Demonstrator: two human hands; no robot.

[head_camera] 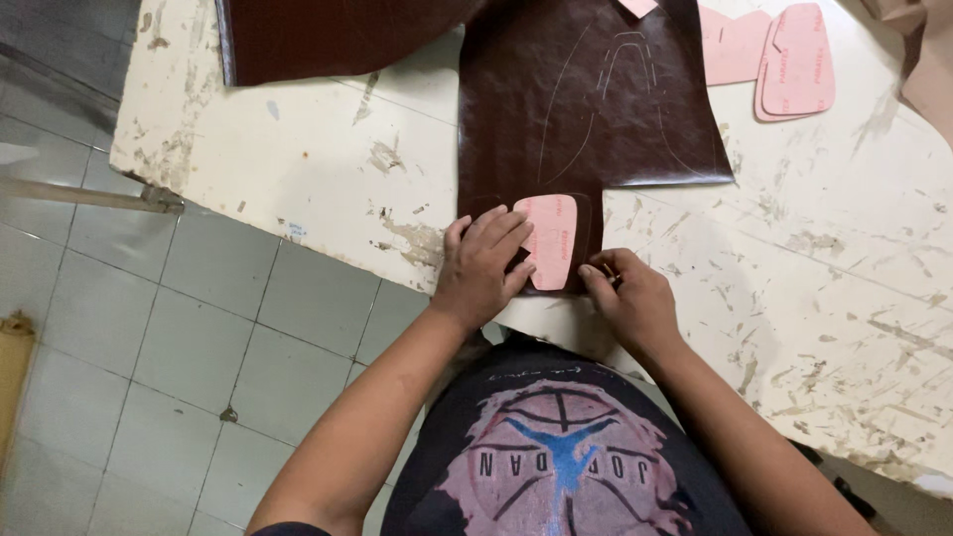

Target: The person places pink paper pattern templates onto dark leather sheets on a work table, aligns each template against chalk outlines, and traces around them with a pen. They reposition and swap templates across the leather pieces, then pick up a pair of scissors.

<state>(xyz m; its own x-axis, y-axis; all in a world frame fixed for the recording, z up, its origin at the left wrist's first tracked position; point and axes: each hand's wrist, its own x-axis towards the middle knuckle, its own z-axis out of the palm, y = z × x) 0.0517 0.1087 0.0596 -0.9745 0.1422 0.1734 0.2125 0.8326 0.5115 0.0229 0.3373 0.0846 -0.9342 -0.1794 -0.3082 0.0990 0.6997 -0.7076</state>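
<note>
Glossy dark brown leather sheet (pixel 586 99) lies flat on a scuffed, chipped cream table (pixel 328 159), with faint traced outlines scratched into it. Left hand (pixel 483 266), fingers spread flat, presses a pink rounded card template (pixel 552 240) onto the leather's narrow tab at the near table edge. Right hand (pixel 625 296) sits just beside it, fingertips pinched on something small, can't tell what. More pink templates (pixel 784 60) with printed lettering lie stacked at the far right.
</note>
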